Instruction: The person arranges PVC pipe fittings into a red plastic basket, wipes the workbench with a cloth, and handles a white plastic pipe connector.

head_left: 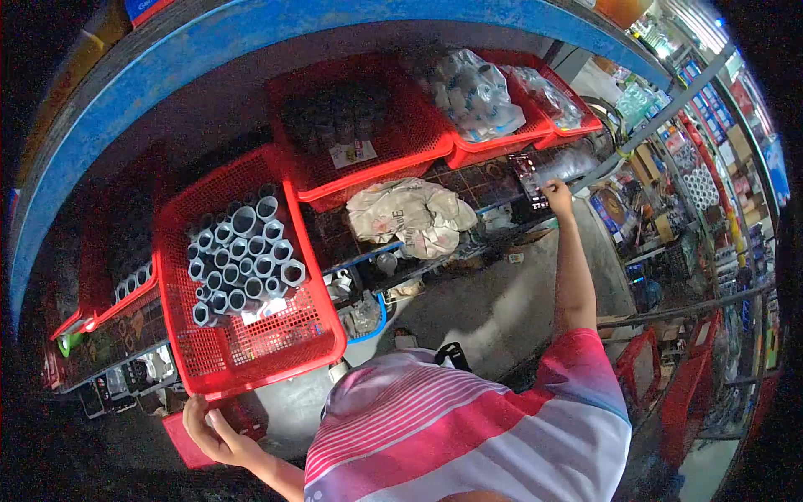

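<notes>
My left hand is at the front edge of a red basket, its fingers curled up near the rim; whether they grip it is hard to tell. Grey pipe fittings stand grouped in that basket, with a small white label among them. Out to the right, my right hand touches a phone with a lit screen, at the shelf's edge. Between the hands, a crumpled pale cloth bag lies on the shelf.
Another red basket holds dark fittings. Beyond it, a plastic bag of white parts fills a further basket. A blue shelf beam arches overhead. Metal rails and crowded racks stand at the right.
</notes>
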A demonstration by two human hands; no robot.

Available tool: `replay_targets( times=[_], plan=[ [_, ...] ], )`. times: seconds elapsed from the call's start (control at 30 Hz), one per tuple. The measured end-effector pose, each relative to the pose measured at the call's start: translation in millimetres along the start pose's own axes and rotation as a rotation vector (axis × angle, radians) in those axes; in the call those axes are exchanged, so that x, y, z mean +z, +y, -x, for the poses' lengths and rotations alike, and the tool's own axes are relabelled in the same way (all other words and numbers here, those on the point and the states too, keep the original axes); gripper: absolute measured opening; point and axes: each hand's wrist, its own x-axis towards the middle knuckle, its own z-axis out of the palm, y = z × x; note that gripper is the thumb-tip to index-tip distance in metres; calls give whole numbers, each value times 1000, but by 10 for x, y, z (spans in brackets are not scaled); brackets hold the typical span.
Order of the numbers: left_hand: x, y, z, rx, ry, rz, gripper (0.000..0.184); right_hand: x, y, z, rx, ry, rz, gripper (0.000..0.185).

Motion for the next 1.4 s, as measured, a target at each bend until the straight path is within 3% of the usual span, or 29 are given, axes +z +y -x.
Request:
replay_targets(
  times=[0.13,0.2,0.23,0.33,0.43,0.57,0.67,0.73,0.8,0.87,0.9,0.97,1.17,1.4],
  plan=[
    [42,74,-90,10,-35,-41,23,-143,-140,152,-45,25,-314,31],
    [18,-13,-169,35,-53,-62,24,-309,-344,373,-38,217,-535,28],
    [3,-52,-203,60,-71,-83,24,-391,-526,558,-78,203,-607,23],
    [32,-90,-280,39,-117,-91,25,-480,-1086,1236,-37,171,-655,19],
    [134,-97,-280,4,-192,17,25,-294,-1362,1769,3,-22,-628,15],
    [200,-12,-311,34,-361,-82,22,-63,-1705,2132,-6,-294,-636,17],
    [161,-44,-331,116,-424,-104,21,-42,-1757,2110,0,-200,-542,16],
    [109,-59,-338,107,-435,-105,20,54,-1545,2006,-52,-127,-560,20],
    [48,-112,-315,85,-388,-91,19,169,-1201,1781,-26,265,-577,28],
    [-12,-166,-297,68,-371,-82,19,125,-952,1548,355,350,-851,31],
    [-34,-187,-288,51,-352,-73,19,99,-874,1443,353,349,-849,31],
    [-55,-218,-276,78,-355,-80,19,56,-762,1212,607,315,-1053,27],
    [-120,-239,-192,132,-330,-120,19,328,-229,720,507,308,-1010,28],
    [-134,-182,-130,75,-251,-115,18,322,-237,784,488,301,-1060,39]
  ],
)
